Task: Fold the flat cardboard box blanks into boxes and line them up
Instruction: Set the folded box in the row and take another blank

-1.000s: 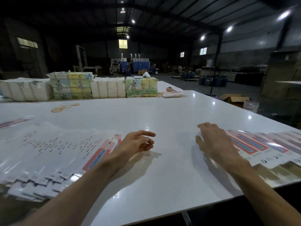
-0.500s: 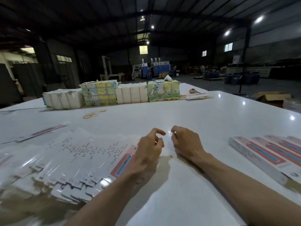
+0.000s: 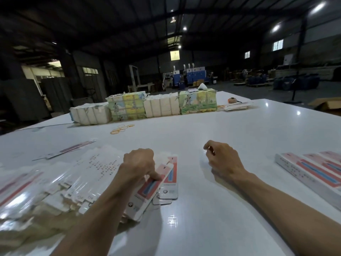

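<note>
A fanned heap of flat box blanks, white with red and blue print, lies at the left on the white table. My left hand grips the top blank at the heap's right end, thumb pressed on its printed face. That blank is tilted and partly lifted off a second blank lying flat beside it. My right hand rests on the table to the right with its fingers curled under, holding nothing. Folded boxes lie side by side at the right edge.
Wrapped bundles of paper goods stand in a row across the far side of the table. Yellow rubber bands lie in front of them. A single loose blank lies at the left. Beyond the table is a dim warehouse floor.
My left hand has dropped onto the heap and taken hold of the top blank. My right hand has moved right, away from the left. The view has swung left.
</note>
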A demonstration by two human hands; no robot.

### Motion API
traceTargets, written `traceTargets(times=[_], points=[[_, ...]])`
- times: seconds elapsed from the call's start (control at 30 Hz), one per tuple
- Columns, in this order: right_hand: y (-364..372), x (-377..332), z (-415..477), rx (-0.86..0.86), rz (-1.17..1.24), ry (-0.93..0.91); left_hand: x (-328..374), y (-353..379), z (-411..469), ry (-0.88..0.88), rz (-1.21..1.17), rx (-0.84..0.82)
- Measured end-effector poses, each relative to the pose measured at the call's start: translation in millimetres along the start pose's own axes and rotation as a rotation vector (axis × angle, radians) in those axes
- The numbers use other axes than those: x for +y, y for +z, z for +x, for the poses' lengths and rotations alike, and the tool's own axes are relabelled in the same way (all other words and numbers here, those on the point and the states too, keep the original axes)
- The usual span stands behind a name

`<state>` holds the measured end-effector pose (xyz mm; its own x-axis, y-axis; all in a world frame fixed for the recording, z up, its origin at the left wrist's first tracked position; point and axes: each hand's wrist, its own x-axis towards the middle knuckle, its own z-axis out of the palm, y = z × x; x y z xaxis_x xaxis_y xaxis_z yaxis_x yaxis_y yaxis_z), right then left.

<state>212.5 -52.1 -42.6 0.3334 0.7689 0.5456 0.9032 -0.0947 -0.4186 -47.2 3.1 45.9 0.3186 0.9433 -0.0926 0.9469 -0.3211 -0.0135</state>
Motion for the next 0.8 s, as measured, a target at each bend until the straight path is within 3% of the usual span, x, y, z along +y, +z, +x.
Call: traceTargets(times=[0.13, 0.33, 0.43, 0.53, 0.7, 0.8], points=[[-3, -2, -1, 0.019, 0.041, 0.003, -6, 9, 10, -0.01, -0.006, 0.07], [-7, -3, -5, 0.023, 0.071, -0.002, -16, 3, 22, -0.051, -0.114, -0.066], [-9, -5, -5, 0.014, 0.097, 0.004, -16, -10, 29, 0.047, -0.241, -0.073], [-9, -8, -7, -0.025, 0.113, -0.028, -7, -19, 28, 0.119, -0.558, -0.164], [-12, -12, -2, 0.123, 0.167, -0.146, 32, -4, 26, 0.213, -1.431, -0.401], [-16, -15, 0, 0.241, 0.263, -0.196, 61, 21, 24, 0.294, -1.589, -0.424]])
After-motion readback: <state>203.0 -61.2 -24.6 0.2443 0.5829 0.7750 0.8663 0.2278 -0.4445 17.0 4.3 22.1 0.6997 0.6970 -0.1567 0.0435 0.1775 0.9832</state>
